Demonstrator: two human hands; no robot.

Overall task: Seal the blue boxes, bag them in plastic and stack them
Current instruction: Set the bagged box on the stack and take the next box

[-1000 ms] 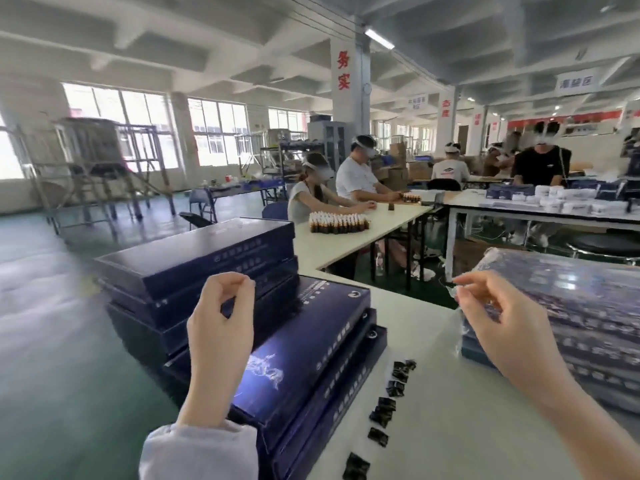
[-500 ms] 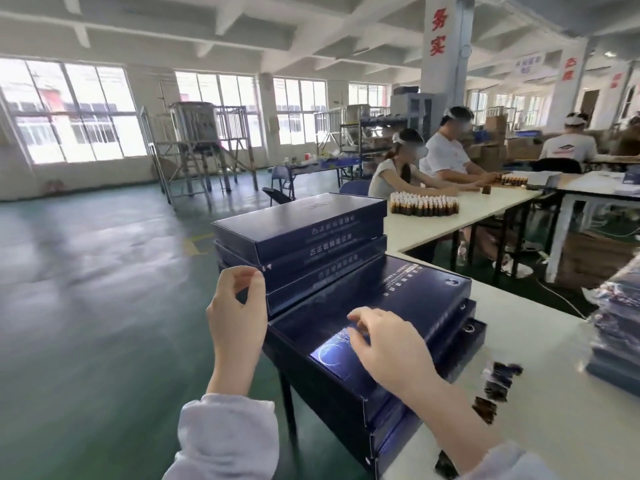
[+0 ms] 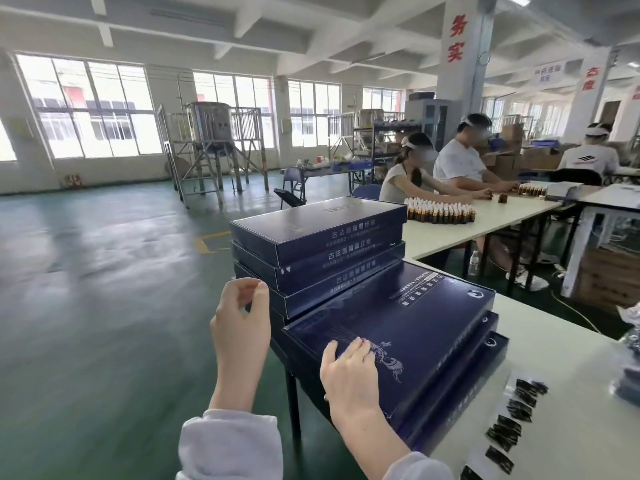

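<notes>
Two stacks of dark blue boxes stand at the left end of a white table (image 3: 575,372). The near stack's top blue box (image 3: 422,323) lies flat with its lid down. My right hand (image 3: 349,372) grips that box's near left corner, bent fingers on the lid and thumb at the edge. The rear stack (image 3: 322,233) is taller and sits just behind. My left hand (image 3: 242,323) hovers in the air left of the stacks, thumb and forefinger tips together, with nothing visible between them.
A row of small black stickers (image 3: 509,424) lies on the table right of the near stack. Plastic-bagged boxes (image 3: 632,351) show at the right edge. Beyond, people sit at a table with brown bottles (image 3: 440,213). Green floor drops away on the left.
My right hand left the bagged stack on the right, came onto the near stack's top box, then slid back to its near corner. The view swung left. My left hand stayed raised.
</notes>
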